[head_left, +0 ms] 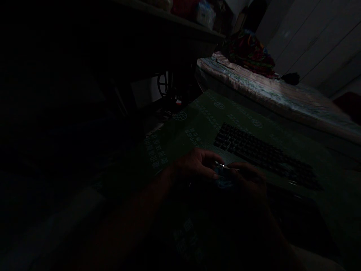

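The scene is very dark. My left hand (196, 163) comes in from the lower left, thumb and fingers closed in a pinch. My right hand (251, 178) meets it from the right, its fingers also bent and closed. Between the fingertips is a thin, shiny metal piece (222, 165), too small and dim to name. Just below it shows something bluish (225, 183), possibly cloth or thread. A black keyboard (262, 152) lies beyond my hands. Close to my right forearm is a flat dark panel (299, 214), partly hidden.
A green printed sheet (197, 120) lies under the keyboard. Behind it is a bed (270, 86) with a patterned cover and a colourful cloth heap (251, 54). A dark table (175, 22) stands at upper left, with a spoked wheel (163, 84) beneath.
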Tool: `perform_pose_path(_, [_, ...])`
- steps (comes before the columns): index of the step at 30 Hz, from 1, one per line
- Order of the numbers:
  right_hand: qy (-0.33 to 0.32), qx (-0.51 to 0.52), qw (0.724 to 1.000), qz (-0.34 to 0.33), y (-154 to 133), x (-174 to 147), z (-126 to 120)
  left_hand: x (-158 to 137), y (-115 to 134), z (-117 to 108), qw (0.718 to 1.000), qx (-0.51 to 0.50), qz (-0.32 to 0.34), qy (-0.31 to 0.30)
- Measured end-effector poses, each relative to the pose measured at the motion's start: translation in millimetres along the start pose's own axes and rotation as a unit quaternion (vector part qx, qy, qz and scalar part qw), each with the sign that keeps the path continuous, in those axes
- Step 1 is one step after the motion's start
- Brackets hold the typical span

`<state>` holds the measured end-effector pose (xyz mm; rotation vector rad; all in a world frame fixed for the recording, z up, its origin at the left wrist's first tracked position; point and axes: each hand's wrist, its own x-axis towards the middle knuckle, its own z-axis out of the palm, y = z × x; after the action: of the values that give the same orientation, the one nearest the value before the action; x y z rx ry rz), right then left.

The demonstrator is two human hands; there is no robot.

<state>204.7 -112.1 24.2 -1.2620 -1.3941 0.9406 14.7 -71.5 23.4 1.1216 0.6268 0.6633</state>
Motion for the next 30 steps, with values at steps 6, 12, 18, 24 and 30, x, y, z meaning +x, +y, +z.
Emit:
perform_pose_path(6, [0.003,-0.002,1.000,-0.004,-1,0,2,1,-1,-2,1.000,-0.009,-0.012,-0.001])
perform_pose_path(12, [0.007,0.010,1.000,-0.008,1,1,2,5,-7,-7,0.997,-0.069,-0.025,-0.016])
perform_pose_path(18, [-0.017,0.031,0.999,0.000,1,-2,6,4,-6,-5,0.999,-0.032,-0.038,-0.003])
perform_pose_path(24, [0.000,0.018,0.999,0.027,-3,-2,10,5,-6,1,1.000,0.005,-0.007,0.011])
perform_pose_path(30, [-0.010,0.011,0.999,0.047,-3,-3,8,8,-9,5,0.999,0.022,0.024,0.038])
